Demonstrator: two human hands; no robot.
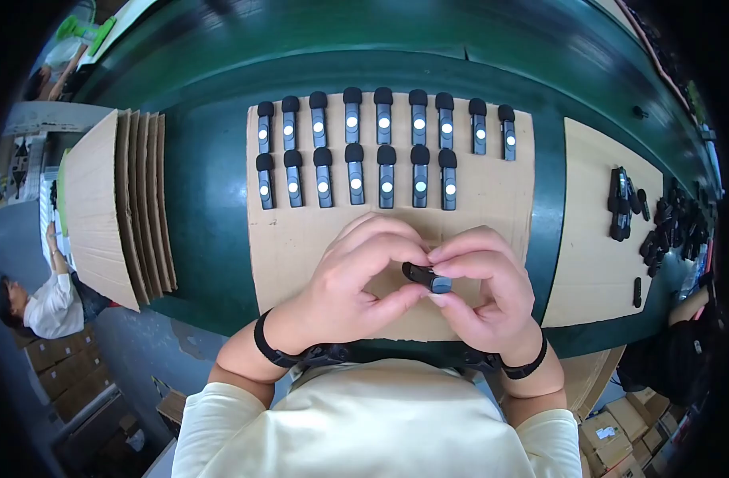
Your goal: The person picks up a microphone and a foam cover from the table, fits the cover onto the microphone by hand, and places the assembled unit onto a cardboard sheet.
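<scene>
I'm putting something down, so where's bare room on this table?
Bare green tabletop separates the cardboard stack from the middle sheet; the right sheet is bare along its left half. Crowded: two device rows mid-table, black parts far right.

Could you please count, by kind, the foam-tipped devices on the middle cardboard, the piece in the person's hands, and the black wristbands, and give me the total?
Foam-tipped devices on the middle cardboard: 16
Small dark piece between the left hand and right hand: 1
Black wristbands: 2
Total: 19
</scene>
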